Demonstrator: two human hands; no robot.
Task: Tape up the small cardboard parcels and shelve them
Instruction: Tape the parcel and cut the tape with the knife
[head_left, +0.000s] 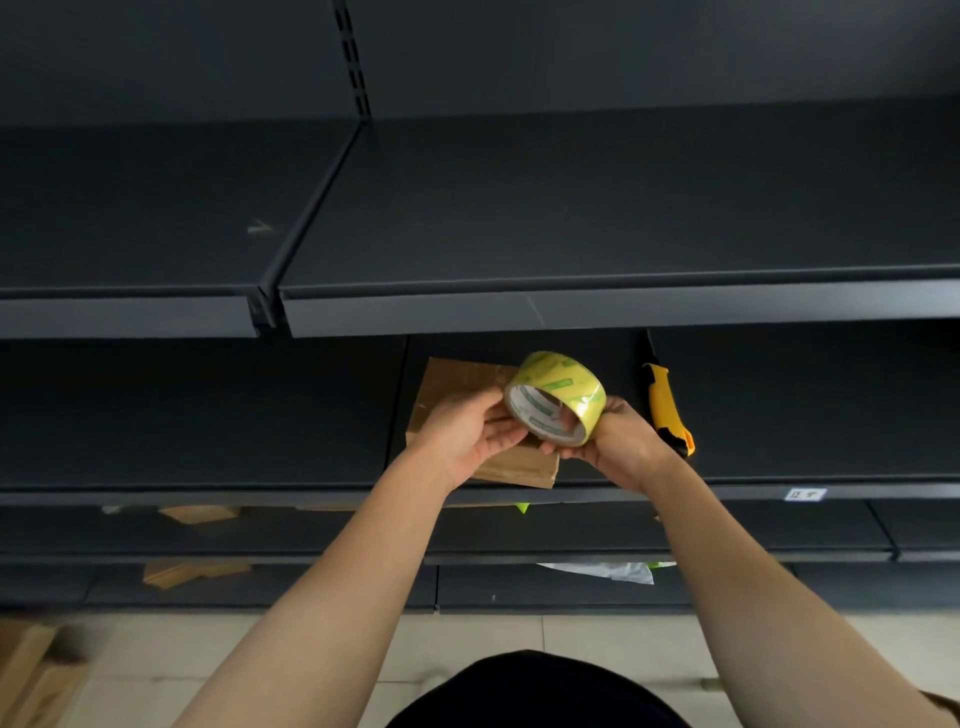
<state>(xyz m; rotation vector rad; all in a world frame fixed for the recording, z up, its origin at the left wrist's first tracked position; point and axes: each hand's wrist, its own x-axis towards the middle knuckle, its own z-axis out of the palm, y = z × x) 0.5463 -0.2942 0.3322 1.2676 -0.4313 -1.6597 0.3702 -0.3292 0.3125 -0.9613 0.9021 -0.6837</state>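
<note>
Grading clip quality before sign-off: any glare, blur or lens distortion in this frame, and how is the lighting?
Head view: shelf edge bows from the wide lens; light is dim and even, dark shelves lose detail; tape shows mild glare, its print soft; left hand and right hand are fairly sharp; cardboard at lower left is blurred.

- I count one clear tape roll with yellow-green print (558, 387).
- One yellow-and-black plastic utility knife (666, 410).
- Two bare hands: left hand (467, 436), right hand (621, 447).
- Four lots of flat brown cardboard: shelf stack (524, 470), loose piece (197, 514), lower pile (195, 571), floor heap (31, 670).
- One white plastic sheet (608, 571).
</note>
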